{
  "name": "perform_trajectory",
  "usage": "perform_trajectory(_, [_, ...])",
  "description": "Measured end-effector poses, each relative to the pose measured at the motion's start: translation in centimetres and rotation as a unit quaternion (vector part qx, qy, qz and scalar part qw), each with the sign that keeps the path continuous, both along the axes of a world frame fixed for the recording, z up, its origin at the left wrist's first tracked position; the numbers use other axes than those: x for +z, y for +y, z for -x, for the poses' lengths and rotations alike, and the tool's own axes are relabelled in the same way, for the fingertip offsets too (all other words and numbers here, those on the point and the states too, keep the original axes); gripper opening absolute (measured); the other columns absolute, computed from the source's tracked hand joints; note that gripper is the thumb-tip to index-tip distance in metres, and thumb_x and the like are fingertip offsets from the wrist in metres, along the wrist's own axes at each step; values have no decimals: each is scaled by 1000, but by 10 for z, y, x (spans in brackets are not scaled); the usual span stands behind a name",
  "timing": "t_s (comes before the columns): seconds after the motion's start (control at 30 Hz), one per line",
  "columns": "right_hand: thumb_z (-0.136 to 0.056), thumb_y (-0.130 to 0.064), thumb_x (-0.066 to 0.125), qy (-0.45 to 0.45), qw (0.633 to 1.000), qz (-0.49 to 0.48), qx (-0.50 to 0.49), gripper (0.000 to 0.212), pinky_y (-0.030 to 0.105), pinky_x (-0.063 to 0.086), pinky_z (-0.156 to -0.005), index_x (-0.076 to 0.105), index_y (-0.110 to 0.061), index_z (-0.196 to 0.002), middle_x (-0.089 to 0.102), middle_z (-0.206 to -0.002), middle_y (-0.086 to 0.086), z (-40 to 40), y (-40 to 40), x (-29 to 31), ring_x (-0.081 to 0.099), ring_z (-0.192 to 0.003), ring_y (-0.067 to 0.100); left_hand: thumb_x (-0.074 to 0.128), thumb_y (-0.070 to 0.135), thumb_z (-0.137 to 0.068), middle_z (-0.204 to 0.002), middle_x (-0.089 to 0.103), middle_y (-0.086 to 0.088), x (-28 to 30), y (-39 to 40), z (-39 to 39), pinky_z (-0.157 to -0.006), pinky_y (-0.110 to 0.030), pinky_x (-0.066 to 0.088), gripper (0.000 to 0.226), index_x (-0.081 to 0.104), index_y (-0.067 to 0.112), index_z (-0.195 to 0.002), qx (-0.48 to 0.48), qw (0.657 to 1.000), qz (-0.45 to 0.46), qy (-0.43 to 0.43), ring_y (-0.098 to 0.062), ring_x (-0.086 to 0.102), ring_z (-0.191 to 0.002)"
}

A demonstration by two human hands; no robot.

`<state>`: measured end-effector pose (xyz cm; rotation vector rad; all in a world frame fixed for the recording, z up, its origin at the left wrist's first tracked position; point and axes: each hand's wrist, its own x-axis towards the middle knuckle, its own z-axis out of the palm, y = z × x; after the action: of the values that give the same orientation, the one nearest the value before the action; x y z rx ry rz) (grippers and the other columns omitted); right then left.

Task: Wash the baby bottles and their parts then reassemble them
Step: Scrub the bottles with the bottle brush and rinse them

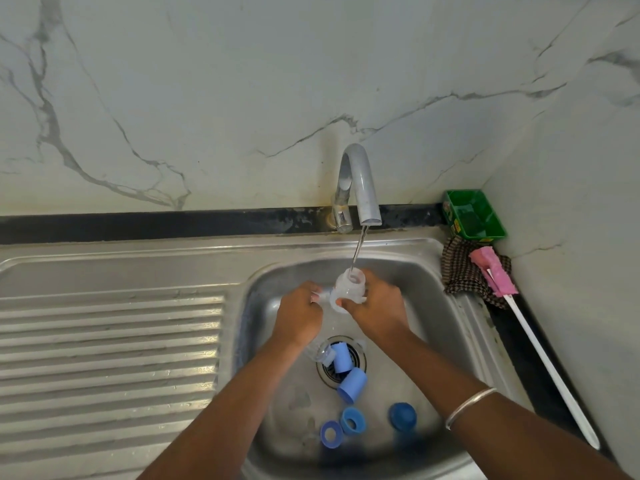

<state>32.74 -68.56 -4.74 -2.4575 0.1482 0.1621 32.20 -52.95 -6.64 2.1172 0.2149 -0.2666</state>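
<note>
Right hand grips the clear plastic baby bottle under the running stream, while the left hand pinches a small clear part at the bottle's side.

Held over the stainless steel sink basin with its long axis nearly upright and its open mouth tipped toward the curved grey tap, the bottle takes the thin stream of water straight into its neck. Both hands meet at it, the right one wrapped round its far side, so any tilt to empty it would probably turn on that wrist. Below the forearms, near the drain, lie two light blue plastic caps, two blue screw rings and a dark blue lid, seemingly waiting their turn. A pink sponge bottle brush with a white handle rests well apart on the right, nearer the right hand.
</note>
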Motion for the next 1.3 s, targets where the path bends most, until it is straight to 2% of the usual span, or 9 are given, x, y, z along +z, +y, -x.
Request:
perform_trajectory(0.17, [-75,-44,82,-8,1000,-12,3,57,36,57,-86,59,-27,-124,72,-108,-3,3,6,-2,68,-98,18,51,-14,-84,-102,57,7,0,-8,-3,-76,-11,40,43,60,14,-117,-47,999,21,-6,-14,58,-102])
perform_trajectory(0.27, [-72,-45,82,-5,1000,-11,13,57,35,57,-86,61,-28,-123,73,-106,-5,3,6,-3,68,-96,15,74,7,-75,-112,63,6,-4,-12,-7,-88,-25,51,54,55,24,-123,-86,996,25,-30,-16,61,-108])
perform_trajectory(0.6, [-94,-16,64,-42,982,-168,-78,34,42,55,-94,64,-14,-128,72,-108,3,-18,-14,23,68,-97,17,85,30,-74,-103,66,13,-5,-16,-18,-77,-22,46,50,50,37,-109,-50,995,80,-42,-7,63,-95])
perform_trajectory(0.7, [-97,-23,58,-56,995,-59,-60,38,33,50,-94,58,-16,-134,69,-119,5,-53,-15,47,66,-106,22,88,29,-70,-102,63,10,-5,-21,-21,-75,-22,46,61,44,34,-111,-91,993,64,-45,-10,62,-92])
perform_trajectory(0.8, [-98,-30,59,-27,999,-10,35,25,37,54,-84,61,-16,-119,66,-92,-3,-83,-6,68,66,-90,24,88,25,-70,-97,61,6,-3,-26,-25,-73,-25,46,58,42,28,-104,-101,992,55,-59,-14,60,-88])
perform_trajectory(0.9, [-94,-32,66,13,996,-52,68,32,48,57,-85,64,-1,-101,69,-90,14,-100,4,68,67,-87,33,89,23,-69,-107,57,2,-3,-27,-29,-79,-21,38,56,50,24,-109,-111,990,20,-90,-15,52,-97])
perform_trajectory(1.03, [-91,-48,66,-5,997,-68,32,43,28,54,-71,65,-5,-90,65,-81,8,-117,15,55,61,-71,18,88,18,-67,-117,59,-2,-6,-24,-33,-86,-17,34,63,60,17,-124,-160,978,-61,-121,-19,55,-108])
perform_trajectory(1.13, [-95,-27,63,20,995,-93,20,23,29,54,-87,66,-4,-99,67,-94,7,-124,19,48,64,-90,19,86,15,-71,-127,59,-2,-6,-21,-37,-93,-16,36,67,60,19,-134,-197,965,-116,-128,-20,57,-115])
perform_trajectory(1.3, [-97,-16,59,-49,996,-70,-5,21,45,57,-82,63,4,-91,66,-85,17,-111,12,58,67,-86,34,77,19,-79,-132,59,8,7,-20,-35,-95,-39,46,62,55,33,-135,-216,927,-261,-162,-20,56,-120])
